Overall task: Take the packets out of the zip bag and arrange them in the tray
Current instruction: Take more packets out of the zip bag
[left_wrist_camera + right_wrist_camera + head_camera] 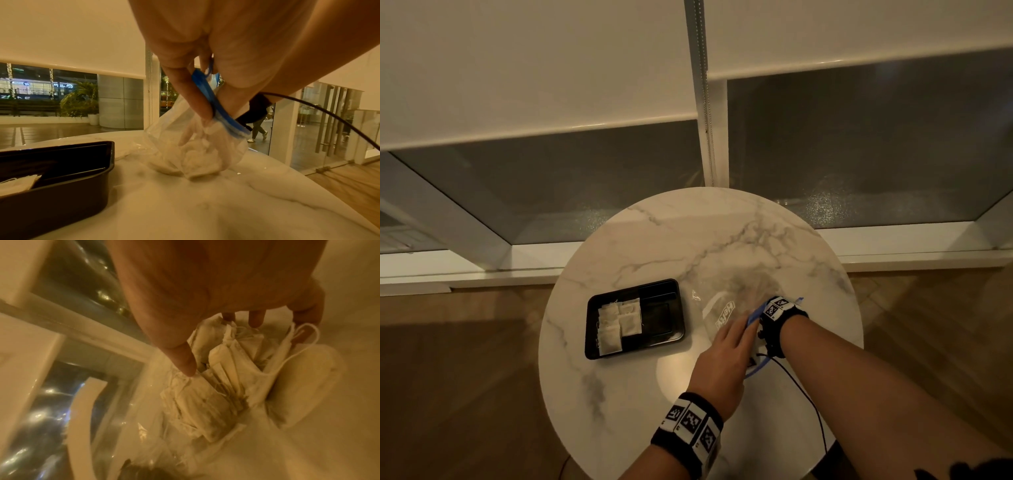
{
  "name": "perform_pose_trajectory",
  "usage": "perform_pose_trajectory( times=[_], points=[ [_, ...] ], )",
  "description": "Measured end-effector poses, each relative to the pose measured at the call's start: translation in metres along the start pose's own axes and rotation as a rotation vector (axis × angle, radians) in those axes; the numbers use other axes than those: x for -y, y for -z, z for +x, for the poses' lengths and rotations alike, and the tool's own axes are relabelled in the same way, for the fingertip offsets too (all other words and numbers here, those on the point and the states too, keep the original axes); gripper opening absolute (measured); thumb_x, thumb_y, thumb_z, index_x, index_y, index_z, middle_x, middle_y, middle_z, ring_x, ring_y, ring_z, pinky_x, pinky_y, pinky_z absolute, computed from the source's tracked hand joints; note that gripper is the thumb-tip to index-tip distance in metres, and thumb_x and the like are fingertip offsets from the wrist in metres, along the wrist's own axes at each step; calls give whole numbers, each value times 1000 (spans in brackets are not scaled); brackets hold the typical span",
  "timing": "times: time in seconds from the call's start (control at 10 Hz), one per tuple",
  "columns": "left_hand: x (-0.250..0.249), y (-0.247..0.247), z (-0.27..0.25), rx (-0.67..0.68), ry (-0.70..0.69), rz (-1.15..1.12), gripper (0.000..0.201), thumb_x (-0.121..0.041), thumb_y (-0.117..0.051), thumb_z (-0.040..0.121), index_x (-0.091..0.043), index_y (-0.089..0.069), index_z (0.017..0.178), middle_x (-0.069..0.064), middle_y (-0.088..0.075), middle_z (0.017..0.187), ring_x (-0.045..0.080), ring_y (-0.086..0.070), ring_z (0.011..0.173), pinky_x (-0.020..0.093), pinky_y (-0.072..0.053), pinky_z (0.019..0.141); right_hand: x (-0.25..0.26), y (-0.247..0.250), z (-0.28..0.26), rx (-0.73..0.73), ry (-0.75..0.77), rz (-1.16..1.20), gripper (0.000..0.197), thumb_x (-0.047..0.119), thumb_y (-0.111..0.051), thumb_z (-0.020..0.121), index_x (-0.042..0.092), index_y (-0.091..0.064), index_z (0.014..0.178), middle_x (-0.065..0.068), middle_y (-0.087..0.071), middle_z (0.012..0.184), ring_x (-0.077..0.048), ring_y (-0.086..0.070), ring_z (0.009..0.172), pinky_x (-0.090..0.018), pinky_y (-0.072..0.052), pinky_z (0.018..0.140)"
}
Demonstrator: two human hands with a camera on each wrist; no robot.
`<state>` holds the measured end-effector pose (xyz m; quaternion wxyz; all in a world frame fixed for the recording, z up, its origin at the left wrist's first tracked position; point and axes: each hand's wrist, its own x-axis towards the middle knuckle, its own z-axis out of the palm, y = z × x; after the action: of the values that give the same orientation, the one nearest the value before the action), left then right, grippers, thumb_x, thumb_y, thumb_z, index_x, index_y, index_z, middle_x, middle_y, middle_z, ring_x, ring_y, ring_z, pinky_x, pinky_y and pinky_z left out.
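A round marble surface [661, 236] stands by a window with half-lowered white blinds [534, 68], above a wood floor [448, 377]. On its left half sits a black tray [678, 329], its left part holding white packets [618, 322] laid flat side by side in two rows, its right part bare. Just right of the tray, not touching it, the clear zip bag [722, 305] with a blue zip strip [216, 104] lies crumpled on the surface, its mouth held up toward the person.

The left hand [726, 356] pinches the bag's blue rim: in the left wrist view the thumb and a finger [197, 104] are clamped on the strip, keeping the mouth apart. The right hand [205, 288] is plunged into the bag past the wrist, only its black marker band [779, 308] showing from the head camera. Inside, in the right wrist view, its grip is partly apart over a bunched heap of packets [222, 369], the thumb [185, 360] pressed on one side of the heap and the fingertips [256, 319] touching the far side; whether it has closed on any single packet cannot be told through the blur. A thin black cable [329, 112] runs from the right wrist across the surface.
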<state>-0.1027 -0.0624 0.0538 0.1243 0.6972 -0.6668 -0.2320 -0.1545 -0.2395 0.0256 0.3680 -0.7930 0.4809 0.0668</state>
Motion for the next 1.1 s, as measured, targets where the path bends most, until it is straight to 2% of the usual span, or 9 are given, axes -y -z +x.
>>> perform_pose_trajectory(
  times=[0.1,0.2,0.3,0.4,0.5,0.8,0.9,1.0,1.1],
  points=[
    [2,2,4,-7,21,18,96,10,-56,79,-23,-12,157,-4,-10,164,20,-18,148,32,-53,96,-11,-12,19,123,-23,-36,50,19,-50,98,2,-39,144,-16,-36,153,-28,-30,143,-36,-22,118],
    [8,-4,5,-50,20,26,99,6,-62,80,-25,-8,157,-5,-8,165,18,-17,149,30,-52,99,1,9,-3,624,140,-206,113,50,-53,66,-14,-4,145,-24,-12,158,-31,-15,149,-22,-17,110],
    [17,-13,7,-60,24,46,104,-2,-73,78,-25,-10,157,-5,-10,164,18,-21,149,26,-48,104,-6,3,-1,688,105,-227,139,60,-39,31,-12,-9,146,-21,-14,158,-28,-21,147,-24,-19,111],
    [24,-18,8,-75,38,50,106,-4,-76,76,-27,-11,156,-7,-8,165,16,-22,148,21,-39,106,-33,-36,11,475,-76,-263,79,37,-71,78,17,-38,147,-8,-38,154,-24,-38,140,-34,-34,112],
    [31,-16,10,-113,35,68,103,-6,-75,78,-28,-10,155,-10,-3,164,13,-24,147,19,-41,103,-21,-44,2,339,-49,-204,44,12,-50,99,1,-44,141,-20,-46,144,-33,-44,134,-36,-39,103],
    [42,-3,27,-137,76,72,99,15,-51,79,-25,-7,157,-11,1,164,14,-18,148,25,-49,101,8,-29,-48,-130,-243,406,19,25,-54,91,12,-67,94,-8,-72,97,-25,-69,89,-32,-56,76],
    [47,-3,31,-127,108,68,90,9,-52,84,-28,-12,157,-12,-1,164,14,-19,148,28,-49,102,-3,-27,-64,-104,-251,619,13,27,-63,83,17,-71,82,-6,-73,80,-24,-71,74,-40,-61,71],
    [46,0,24,-106,157,146,70,-10,-54,89,-36,-30,149,-10,-13,163,16,-19,147,50,-34,112,-17,-21,-84,-23,-238,850,12,17,-66,87,8,-72,89,-13,-73,83,-28,-71,73,-46,-61,73],
    [53,0,11,-271,88,94,46,-14,-60,85,-35,-59,126,-8,-39,152,16,-33,141,51,-27,115,-30,-10,-104,74,-223,996,15,9,-64,91,-5,-69,96,-17,-67,85,-24,-66,73,-36,-58,65]
  ],
)
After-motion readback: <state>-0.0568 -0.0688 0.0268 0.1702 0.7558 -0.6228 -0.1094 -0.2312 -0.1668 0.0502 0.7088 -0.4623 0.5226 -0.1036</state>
